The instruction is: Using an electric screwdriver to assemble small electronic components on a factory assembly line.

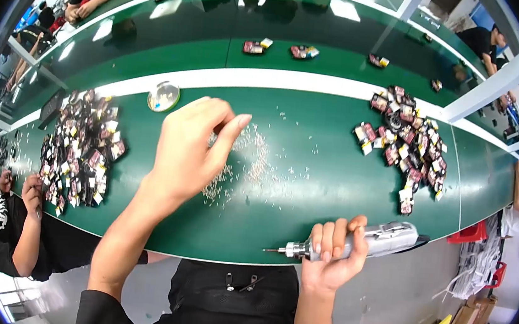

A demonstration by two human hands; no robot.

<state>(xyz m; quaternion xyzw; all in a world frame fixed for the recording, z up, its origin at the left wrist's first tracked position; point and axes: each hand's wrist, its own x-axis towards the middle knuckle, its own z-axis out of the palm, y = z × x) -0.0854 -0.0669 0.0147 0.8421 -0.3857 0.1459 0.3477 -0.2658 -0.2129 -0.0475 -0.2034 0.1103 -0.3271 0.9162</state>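
Note:
My left hand [195, 139] hovers over a scatter of small screws [259, 162] on the green table, with its fingers curled under and the thumb pressed close. Whatever the fingers hold, if anything, is hidden beneath the hand. In my right hand [335, 252], by the table's near edge, lies a grey electric screwdriver [384, 238]. My fingers wrap its front part, and its thin bit points left. A round clear-and-yellow dish [164, 97] stands beyond my left hand.
Heaps of small black-and-red parts with yellow-and-white labels lie at left [83, 150] and right [407, 139]. A few similar units [254, 46] rest on the green line behind the white rail [318, 85]. A co-worker's hand [31, 194] is near the left heap. A grey post [488, 91] rises at right.

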